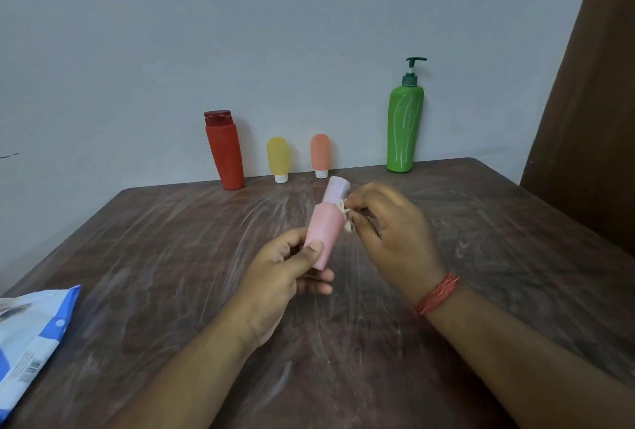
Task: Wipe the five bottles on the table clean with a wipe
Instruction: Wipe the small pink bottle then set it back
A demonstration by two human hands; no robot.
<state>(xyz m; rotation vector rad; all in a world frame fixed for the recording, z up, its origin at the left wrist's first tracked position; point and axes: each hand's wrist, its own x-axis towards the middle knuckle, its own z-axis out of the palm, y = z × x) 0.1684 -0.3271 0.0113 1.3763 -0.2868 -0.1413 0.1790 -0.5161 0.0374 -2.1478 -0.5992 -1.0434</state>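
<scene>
My left hand (285, 277) grips the lower end of a pink bottle (324, 229) with a pale lilac cap, held tilted above the table's middle. My right hand (391, 229) pinches a crumpled white wipe (346, 219) against the bottle's right side, just below the cap. Along the wall at the back stand a red bottle (225, 153), a small yellow bottle (278, 157), a small orange bottle (320, 153) and a tall green pump bottle (404, 126).
The dark wooden table (171, 256) shows pale smear marks. A blue and white pack of wipes (31, 336) lies at its front left edge. A brown curtain (591, 102) hangs at the right.
</scene>
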